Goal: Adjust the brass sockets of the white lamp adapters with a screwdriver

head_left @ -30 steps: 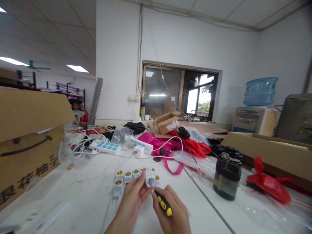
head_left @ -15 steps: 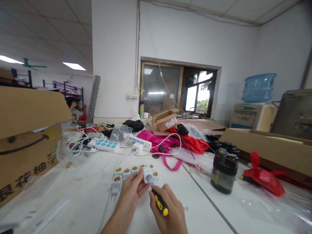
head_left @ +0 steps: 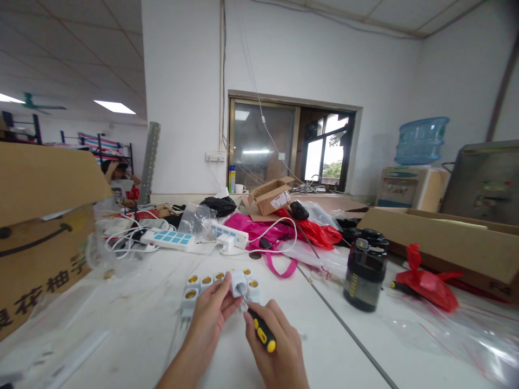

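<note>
Between the thumb and fingers of my left hand (head_left: pixel 214 310) is a white lamp socket (head_left: pixel 238 283), tilted so that its hollow end faces me. My right hand (head_left: pixel 278 337) is closed round a screwdriver (head_left: pixel 263 330) with a black and yellow handle. Its shaft points up and left to the socket; where the tip sits I cannot make out. Just behind my left hand stand several more white lamp sockets with brass-coloured insides (head_left: pixel 190 294), grouped on the white table (head_left: pixel 141 319). Metal plug pins show on the nearest one.
A black drink bottle (head_left: pixel 365 273) and a red plastic bag (head_left: pixel 427 283) stand to the right. Power strips (head_left: pixel 168 239), a pink bag (head_left: pixel 279 265) and a small carton (head_left: pixel 270 200) crowd the back. At left is a large cardboard box (head_left: pixel 40 232). A person (head_left: pixel 119 175) is far behind.
The whole view has shifted slightly, so things sit a little further left and higher. Both hands keep their hold on the lamp socket and the screwdriver.
</note>
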Available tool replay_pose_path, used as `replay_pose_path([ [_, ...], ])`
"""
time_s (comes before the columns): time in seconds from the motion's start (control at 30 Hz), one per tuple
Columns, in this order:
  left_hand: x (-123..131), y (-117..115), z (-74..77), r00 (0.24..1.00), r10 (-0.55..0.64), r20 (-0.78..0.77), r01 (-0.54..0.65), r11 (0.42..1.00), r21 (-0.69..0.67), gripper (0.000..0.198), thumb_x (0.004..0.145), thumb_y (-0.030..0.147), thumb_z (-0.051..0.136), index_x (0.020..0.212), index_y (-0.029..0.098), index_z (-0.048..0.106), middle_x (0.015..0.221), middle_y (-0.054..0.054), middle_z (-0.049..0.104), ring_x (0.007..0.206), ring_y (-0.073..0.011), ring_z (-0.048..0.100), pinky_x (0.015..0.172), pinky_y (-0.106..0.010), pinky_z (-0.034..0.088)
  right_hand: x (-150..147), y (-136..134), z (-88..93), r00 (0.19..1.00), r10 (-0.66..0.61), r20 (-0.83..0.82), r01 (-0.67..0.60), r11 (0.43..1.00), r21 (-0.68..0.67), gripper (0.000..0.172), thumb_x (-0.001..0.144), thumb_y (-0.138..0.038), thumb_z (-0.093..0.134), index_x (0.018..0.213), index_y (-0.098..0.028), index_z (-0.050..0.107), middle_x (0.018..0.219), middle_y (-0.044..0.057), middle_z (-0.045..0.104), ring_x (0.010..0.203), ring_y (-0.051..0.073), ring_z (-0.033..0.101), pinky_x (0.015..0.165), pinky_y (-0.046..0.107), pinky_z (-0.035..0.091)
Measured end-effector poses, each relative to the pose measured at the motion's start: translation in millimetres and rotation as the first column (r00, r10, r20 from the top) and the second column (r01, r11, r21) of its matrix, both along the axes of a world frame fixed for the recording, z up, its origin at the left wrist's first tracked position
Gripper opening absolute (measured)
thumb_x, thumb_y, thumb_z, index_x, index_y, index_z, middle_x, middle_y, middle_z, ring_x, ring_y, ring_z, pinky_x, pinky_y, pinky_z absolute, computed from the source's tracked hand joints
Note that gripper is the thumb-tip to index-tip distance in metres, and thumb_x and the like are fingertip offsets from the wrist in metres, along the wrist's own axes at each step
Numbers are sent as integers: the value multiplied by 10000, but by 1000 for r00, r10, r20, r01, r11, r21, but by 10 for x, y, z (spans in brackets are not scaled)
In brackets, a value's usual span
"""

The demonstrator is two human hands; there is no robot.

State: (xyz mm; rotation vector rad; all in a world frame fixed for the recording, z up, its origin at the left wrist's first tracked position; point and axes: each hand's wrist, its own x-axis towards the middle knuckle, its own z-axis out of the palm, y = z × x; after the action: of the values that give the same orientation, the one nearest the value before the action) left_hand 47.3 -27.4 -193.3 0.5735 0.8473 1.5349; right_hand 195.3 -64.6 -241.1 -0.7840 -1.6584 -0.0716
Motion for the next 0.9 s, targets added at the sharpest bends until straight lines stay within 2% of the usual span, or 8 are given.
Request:
replay_pose_path([
  [0.3,-48,77,-71,1000,-5,11,5,1000,30,143,1058,186,761,1048,46,788,1049,-248,871,884,-296,896,730,-304,736,4,-16,21,1000,-29,-5,30,999,30,207,1167,-347,592,1255,-256,756,896,44,703,697,172,740,618,258,570],
  [0.63,-25,49,6,999,33,21,-33,999,16,105,1072,132,727,1004,68,774,1001,-202,877,804,-235,879,706,-281,728,-14,-16,11,999,-36,-9,36,998,54,191,1159,-346,614,1262,-267,754,886,32,702,677,162,736,607,250,561],
  [0.9,-40,40,0,998,47,36,-48,999,25,111,1061,108,728,961,81,767,985,-188,872,801,-238,867,712,-306,732,-27,-10,46,1000,-20,-9,21,996,85,179,1159,-332,610,1258,-260,741,870,24,676,651,149,717,581,231,553],
])
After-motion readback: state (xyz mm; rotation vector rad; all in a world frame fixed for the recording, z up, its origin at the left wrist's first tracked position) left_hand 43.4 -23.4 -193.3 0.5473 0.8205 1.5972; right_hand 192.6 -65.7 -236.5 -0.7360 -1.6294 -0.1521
